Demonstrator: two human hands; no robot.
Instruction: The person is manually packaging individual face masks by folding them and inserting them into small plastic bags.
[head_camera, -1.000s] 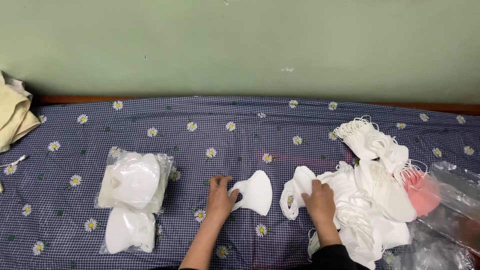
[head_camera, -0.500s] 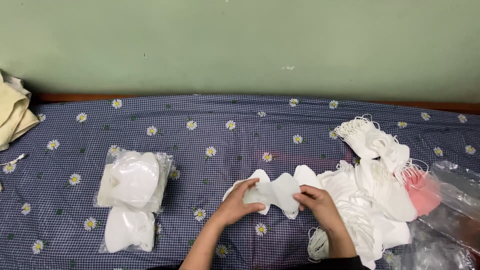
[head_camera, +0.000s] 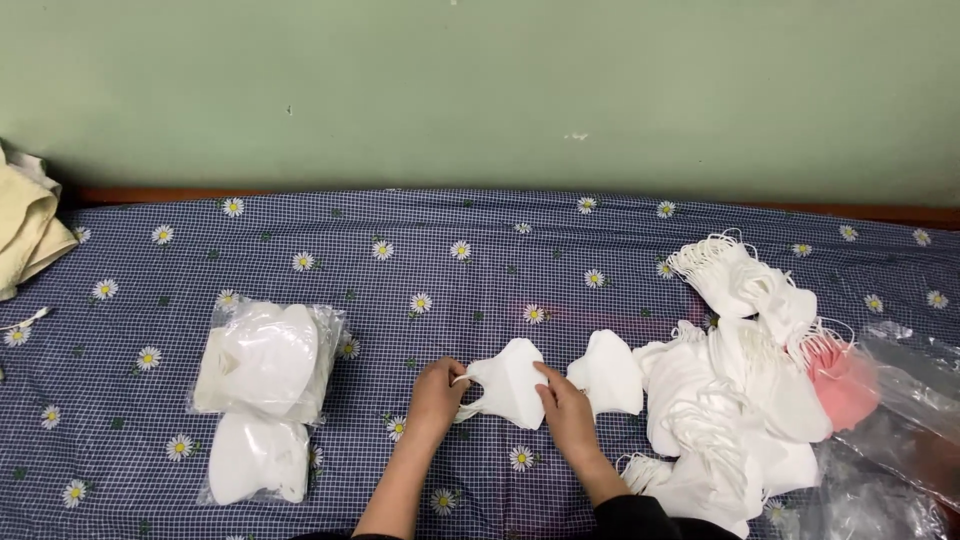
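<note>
Hands, left (head_camera: 437, 392) and right (head_camera: 566, 408), pinch one white mask (head_camera: 508, 383) flat on the daisy-print cloth (head_camera: 420, 250); two bagged packs (head_camera: 262, 360) lie left, while a big loose mask pile (head_camera: 735, 400) waits right, so mostly undone.

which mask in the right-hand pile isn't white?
The pink mask at the pile's right edge, beside the clear plastic bag; every other loose mask there is white.

A home room: daisy-print checked bedsheet (head_camera: 420, 260) on a bed against a plain green wall (head_camera: 480, 90).
</note>
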